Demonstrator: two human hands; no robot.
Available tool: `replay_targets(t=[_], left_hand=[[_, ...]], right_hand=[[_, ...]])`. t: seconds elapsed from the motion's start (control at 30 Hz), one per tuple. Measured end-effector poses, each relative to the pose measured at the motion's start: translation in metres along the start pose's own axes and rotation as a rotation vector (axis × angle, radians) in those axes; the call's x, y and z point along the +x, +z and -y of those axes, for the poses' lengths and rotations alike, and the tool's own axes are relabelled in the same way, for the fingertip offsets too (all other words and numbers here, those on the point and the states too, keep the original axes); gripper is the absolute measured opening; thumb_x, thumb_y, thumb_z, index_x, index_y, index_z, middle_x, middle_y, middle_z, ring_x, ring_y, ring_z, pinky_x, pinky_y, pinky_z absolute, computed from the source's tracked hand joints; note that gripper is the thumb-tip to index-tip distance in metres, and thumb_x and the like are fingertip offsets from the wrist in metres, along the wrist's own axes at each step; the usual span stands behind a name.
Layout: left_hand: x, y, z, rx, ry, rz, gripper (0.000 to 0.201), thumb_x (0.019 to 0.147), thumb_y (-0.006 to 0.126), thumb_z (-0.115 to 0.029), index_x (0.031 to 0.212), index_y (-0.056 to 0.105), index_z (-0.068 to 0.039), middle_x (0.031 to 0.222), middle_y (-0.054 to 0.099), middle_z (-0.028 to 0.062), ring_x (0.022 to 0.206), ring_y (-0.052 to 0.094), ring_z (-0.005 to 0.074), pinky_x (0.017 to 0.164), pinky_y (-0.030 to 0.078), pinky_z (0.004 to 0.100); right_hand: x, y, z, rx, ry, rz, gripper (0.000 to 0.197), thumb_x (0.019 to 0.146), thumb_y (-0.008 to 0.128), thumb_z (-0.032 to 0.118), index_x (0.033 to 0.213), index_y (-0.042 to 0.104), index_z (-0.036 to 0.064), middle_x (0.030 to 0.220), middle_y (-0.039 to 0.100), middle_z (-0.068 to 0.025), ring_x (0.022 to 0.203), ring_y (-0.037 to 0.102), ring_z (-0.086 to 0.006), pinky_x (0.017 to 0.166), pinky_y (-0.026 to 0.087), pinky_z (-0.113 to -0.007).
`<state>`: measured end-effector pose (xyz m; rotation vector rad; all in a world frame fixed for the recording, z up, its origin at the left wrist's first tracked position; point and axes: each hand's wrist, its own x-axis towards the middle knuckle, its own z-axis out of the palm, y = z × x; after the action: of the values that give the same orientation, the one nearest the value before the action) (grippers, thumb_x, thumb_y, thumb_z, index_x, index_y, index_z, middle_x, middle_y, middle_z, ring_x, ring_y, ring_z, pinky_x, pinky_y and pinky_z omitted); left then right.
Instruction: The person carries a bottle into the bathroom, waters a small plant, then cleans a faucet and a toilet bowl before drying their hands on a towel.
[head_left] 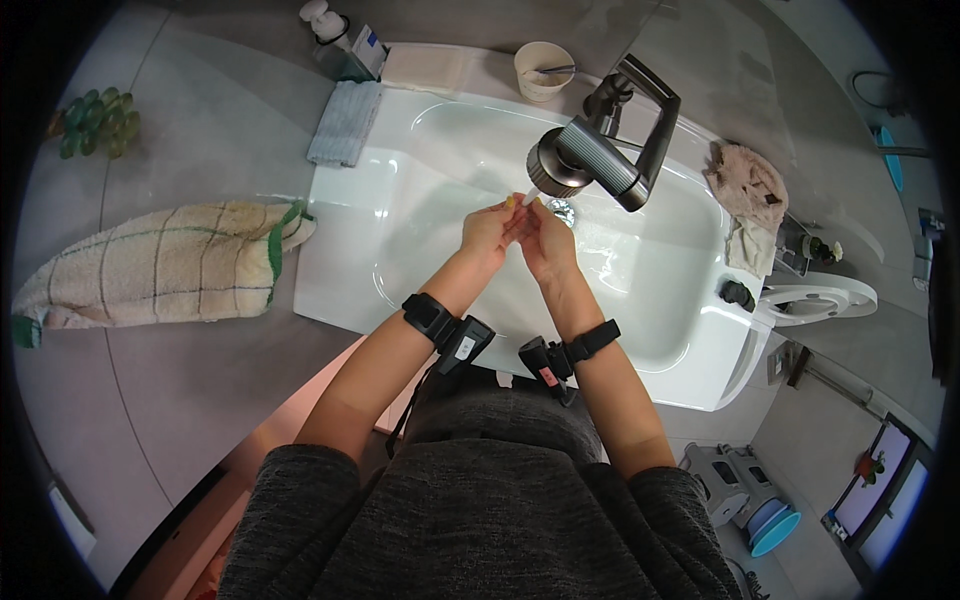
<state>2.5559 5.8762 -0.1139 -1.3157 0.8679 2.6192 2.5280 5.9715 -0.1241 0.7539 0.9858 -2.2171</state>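
Note:
Over the white basin, my left hand (487,228) and my right hand (547,243) meet below the spout of a dark grey faucet (562,165). A thin stream of water (530,196) falls onto the fingertips. Both hands are loosely cupped with the fingers stretched forward and touching each other. No object shows in either hand. Yellow spots show at the fingertips. The metal drain (561,212) lies just beyond the right hand in the sink (660,330). A black strapped device sits on each wrist.
Along the sink's rim are a pump bottle (345,45), a folded grey cloth (345,122), a paper cup (543,72) and a crumpled pinkish towel (745,185). A checked towel (170,262) hangs at the left. Grey stools (722,480) and a blue basin (774,530) stand lower right.

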Motion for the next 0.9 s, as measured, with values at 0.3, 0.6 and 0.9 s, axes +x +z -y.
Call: replay_targets(t=[0.3, 0.6, 0.9], left_hand=[[-0.004, 0.011, 0.003, 0.033, -0.025, -0.045, 0.012, 0.092, 0.055, -0.007, 0.100, 0.057, 0.002, 0.098, 0.061, 0.0100, 0.089, 0.061, 0.0164, 0.079, 0.051, 0.0261], [-0.002, 0.021, -0.004, 0.174, 0.011, -0.184, 0.039, 0.099, 0.038, -0.039, 0.097, 0.062, -0.008, 0.093, 0.060, -0.0005, 0.089, 0.053, 0.0128, 0.083, 0.039, 0.0309], [0.013, 0.015, 0.005, 0.076, -0.018, -0.167, 0.063, 0.100, 0.025, -0.047, 0.094, 0.066, -0.001, 0.088, 0.063, 0.0063, 0.085, 0.056, 0.0158, 0.084, 0.045, 0.0279]], right_hand=[[0.002, -0.013, -0.002, 0.086, -0.027, -0.025, 0.019, 0.094, 0.045, 0.010, 0.100, 0.058, -0.0037, 0.098, 0.063, -0.0123, 0.087, 0.059, -0.0186, 0.081, 0.048, -0.031], [0.000, -0.006, -0.007, 0.118, 0.002, -0.142, 0.012, 0.091, 0.050, 0.006, 0.095, 0.058, -0.0015, 0.089, 0.062, -0.0104, 0.081, 0.059, -0.0199, 0.080, 0.047, -0.032], [0.001, -0.001, -0.003, 0.233, 0.010, -0.133, 0.014, 0.094, 0.049, 0.009, 0.093, 0.055, -0.0031, 0.089, 0.059, -0.0106, 0.083, 0.059, -0.0221, 0.080, 0.051, -0.033]])
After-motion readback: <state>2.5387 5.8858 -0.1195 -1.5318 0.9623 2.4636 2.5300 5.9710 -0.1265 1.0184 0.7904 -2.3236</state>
